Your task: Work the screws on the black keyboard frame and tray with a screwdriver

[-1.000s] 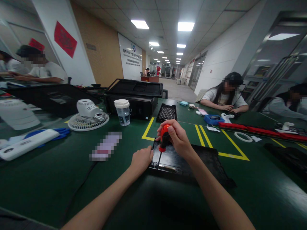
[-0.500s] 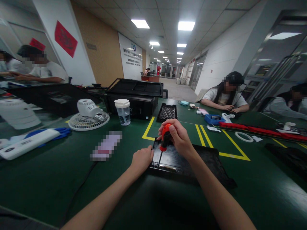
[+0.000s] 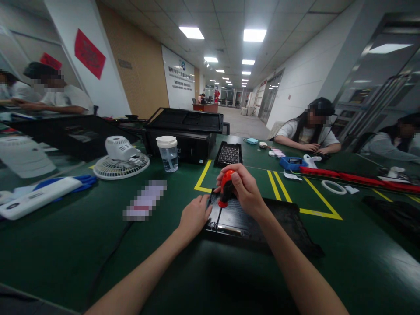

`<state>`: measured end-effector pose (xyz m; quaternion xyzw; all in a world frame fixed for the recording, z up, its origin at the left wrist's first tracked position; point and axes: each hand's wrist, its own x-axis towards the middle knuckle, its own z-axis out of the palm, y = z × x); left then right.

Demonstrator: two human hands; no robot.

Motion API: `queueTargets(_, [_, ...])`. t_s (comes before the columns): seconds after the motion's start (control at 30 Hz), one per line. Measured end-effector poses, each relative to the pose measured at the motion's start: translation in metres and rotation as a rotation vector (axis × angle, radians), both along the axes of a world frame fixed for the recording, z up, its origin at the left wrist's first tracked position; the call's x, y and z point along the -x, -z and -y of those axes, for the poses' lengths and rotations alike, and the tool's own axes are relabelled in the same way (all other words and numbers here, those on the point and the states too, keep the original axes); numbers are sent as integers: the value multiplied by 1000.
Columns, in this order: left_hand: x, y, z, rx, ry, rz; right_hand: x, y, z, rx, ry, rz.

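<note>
My right hand [image 3: 244, 188] wraps round the red and black handle of a screwdriver [image 3: 226, 183]. Its dark shaft points down to the near left part of a black plastic panel [image 3: 282, 218], which lies flat on the green table [image 3: 157, 271]. At the panel's left edge, my left hand [image 3: 196, 215] grips the rim between thumb and fingers. Where exactly the screwdriver's tip meets the panel is too small to make out. Part of the panel is hidden behind my right hand and forearm.
Beyond the panel sits a black tray of small parts [image 3: 229, 154]. A lidded cup [image 3: 168, 153], a white fan [image 3: 120, 158] and a phone [image 3: 146, 200] are on the left. Behind stands a black case [image 3: 183, 135]. A person [image 3: 310, 127] works across at the right.
My left hand has shifted slightly, its fingers reaching a little higher along the panel's left edge. The right hand and screwdriver look almost the same.
</note>
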<state>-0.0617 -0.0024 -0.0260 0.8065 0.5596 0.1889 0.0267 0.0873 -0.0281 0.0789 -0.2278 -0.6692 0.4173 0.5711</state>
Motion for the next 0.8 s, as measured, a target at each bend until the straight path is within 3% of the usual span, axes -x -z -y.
queueTargets(0.1, [2,-2,-3,44,83,87,0,0,1,-8,11,14])
queueTargets(0.4, [13,-21,-6,287,555,178,-2,1,2,-19,7,35])
queueTargets(0.8, [12,-16,-8,264,646,78,-2,1,4,-2,0,-4])
